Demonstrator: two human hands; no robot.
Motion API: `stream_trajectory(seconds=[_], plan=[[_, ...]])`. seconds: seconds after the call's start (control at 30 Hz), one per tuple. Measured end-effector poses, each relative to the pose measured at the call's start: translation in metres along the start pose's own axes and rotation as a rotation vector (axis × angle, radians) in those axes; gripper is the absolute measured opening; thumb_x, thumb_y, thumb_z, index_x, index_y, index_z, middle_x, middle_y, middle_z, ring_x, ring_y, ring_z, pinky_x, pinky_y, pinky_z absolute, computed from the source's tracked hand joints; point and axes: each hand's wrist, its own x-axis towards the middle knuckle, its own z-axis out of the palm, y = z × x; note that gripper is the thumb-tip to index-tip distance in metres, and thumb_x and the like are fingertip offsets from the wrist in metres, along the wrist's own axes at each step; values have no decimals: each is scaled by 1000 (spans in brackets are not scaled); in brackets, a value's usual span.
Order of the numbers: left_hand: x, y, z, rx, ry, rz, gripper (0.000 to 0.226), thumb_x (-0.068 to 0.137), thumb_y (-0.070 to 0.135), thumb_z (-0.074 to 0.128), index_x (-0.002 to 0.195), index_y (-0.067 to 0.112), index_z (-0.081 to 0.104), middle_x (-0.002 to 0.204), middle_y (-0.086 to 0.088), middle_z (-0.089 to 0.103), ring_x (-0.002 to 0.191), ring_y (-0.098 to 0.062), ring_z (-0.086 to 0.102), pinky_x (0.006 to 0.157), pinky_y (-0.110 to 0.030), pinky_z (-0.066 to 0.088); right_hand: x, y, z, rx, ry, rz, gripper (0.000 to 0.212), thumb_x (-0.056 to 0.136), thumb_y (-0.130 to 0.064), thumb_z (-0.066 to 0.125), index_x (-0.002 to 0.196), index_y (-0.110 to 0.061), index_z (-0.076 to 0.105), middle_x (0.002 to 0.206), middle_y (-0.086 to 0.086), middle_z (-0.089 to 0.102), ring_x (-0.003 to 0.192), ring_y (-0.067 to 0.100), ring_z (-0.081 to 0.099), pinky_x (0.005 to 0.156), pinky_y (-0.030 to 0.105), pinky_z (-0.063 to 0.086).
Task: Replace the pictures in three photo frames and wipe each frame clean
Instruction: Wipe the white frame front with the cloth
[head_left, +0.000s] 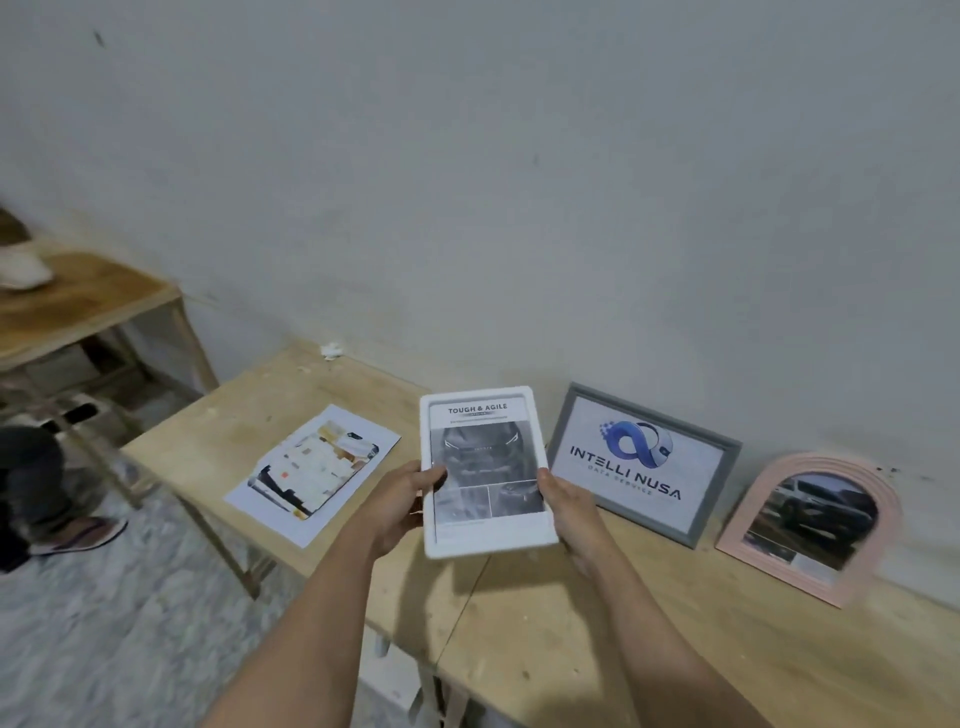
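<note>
White rectangular photo frame (485, 470) held mid-air above wooden table (649, 649), both hands gripping its side edges.
Risk: left hand (402, 506) & right hand (569, 512) hold only the lower edges; slip = frame drops, or knocks grey frame (644, 462) just beside it.

A plain, makeshift work room — a bare, scuffed white wall (519, 182), a speckled floor (104, 623) and rough unpainted plywood tables (597, 623) pushed against the wall. A second raw wooden table (78, 306) stands to the left — nothing homely, more workshop than office.
</note>
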Motion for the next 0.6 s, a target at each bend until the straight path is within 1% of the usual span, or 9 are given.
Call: stream_trajectory(seconds=[0.07,0.13,0.23,0.3,0.37,0.43,0.5,0.53,0.6], plan=[[6,1,-19,-240,-13,8,23,104,23,48,117,14,64,102,-5,74,94,-25,70,84,-39,55,5,-1,18,7,-61,8,42,93,-48,52,97,-12,73,100,12,74,91,30,70,89,43,52],[9,2,-31,-417,-42,-7,24,106,23,45,119,13,62,97,-5,77,91,-25,75,75,-42,59,9,4,36,12,-121,37,44,92,-51,52,100,-13,73,101,10,74,97,32,69,96,46,48],[17,2,-42,-518,-39,-53,22,105,21,45,116,12,61,89,-7,78,81,-27,77,60,-40,61,17,7,51,31,-143,83,46,93,-50,51,103,-10,70,104,10,74,103,35,67,100,48,45],[25,1,-48,-558,-16,-68,25,104,20,46,123,11,60,96,-11,78,86,-31,76,63,-44,61,24,7,53,3,-180,108,49,93,-53,49,107,-11,69,106,9,73,104,33,66,101,47,46],[39,-2,-54,-571,4,-88,31,103,21,48,130,11,58,108,-15,75,94,-37,74,68,-51,60,35,2,54,-6,-238,116,50,95,-57,41,112,-20,69,105,4,74,100,23,69,94,39,51],[56,-2,-59,-561,15,-118,26,103,22,48,124,13,62,101,-12,77,87,-36,75,64,-50,61,61,-3,51,-62,-220,125,50,96,-59,36,111,-22,67,99,-1,73,89,16,69,81,30,52],[73,-2,-62,-523,46,-139,24,104,24,48,118,14,64,91,-8,78,78,-30,76,61,-45,62,99,-7,47,-157,-138,155,47,95,-58,39,108,-19,62,98,-1,67,82,15,62,75,30,49],[84,-2,-62,-510,62,-158,26,103,25,50,121,13,63,95,-10,78,80,-31,76,64,-45,62,124,-7,44,-207,-109,171,45,94,-57,40,104,-18,60,95,-1,63,78,16,57,72,31,46],[101,-2,-65,-506,89,-175,33,101,25,53,129,11,60,112,-17,74,91,-36,74,71,-50,61,170,-8,42,-314,-71,148,37,94,-53,41,85,-20,55,83,2,55,70,17,49,69,33,41]])
